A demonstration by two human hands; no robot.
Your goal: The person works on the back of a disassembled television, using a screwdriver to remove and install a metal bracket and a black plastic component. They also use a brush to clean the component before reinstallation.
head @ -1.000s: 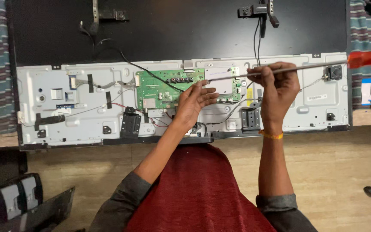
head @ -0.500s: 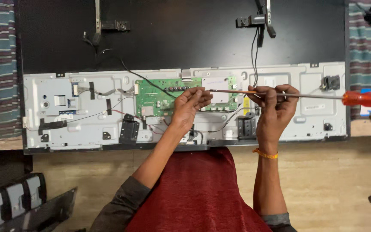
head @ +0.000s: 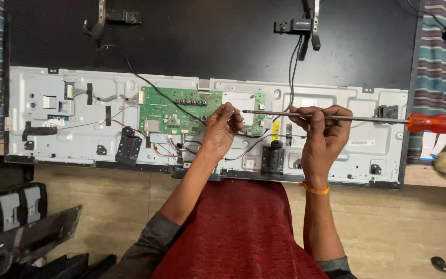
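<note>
A green rectangular circuit board (head: 174, 111) and black cables (head: 290, 67) lie beside the left hand (head: 223, 129). The long steel-shafted, orange-handled screwdriver (head: 378, 120) is pinched horizontally by the right hand (head: 322, 129); its tip is met by curled left fingers.

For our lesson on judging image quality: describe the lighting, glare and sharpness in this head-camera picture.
Head view: even, soft light with faint shadows; slight sheen on the black panel; green circuit board, left hand, right hand and screwdriver are sharp; the edges look mildly bowed.
</note>
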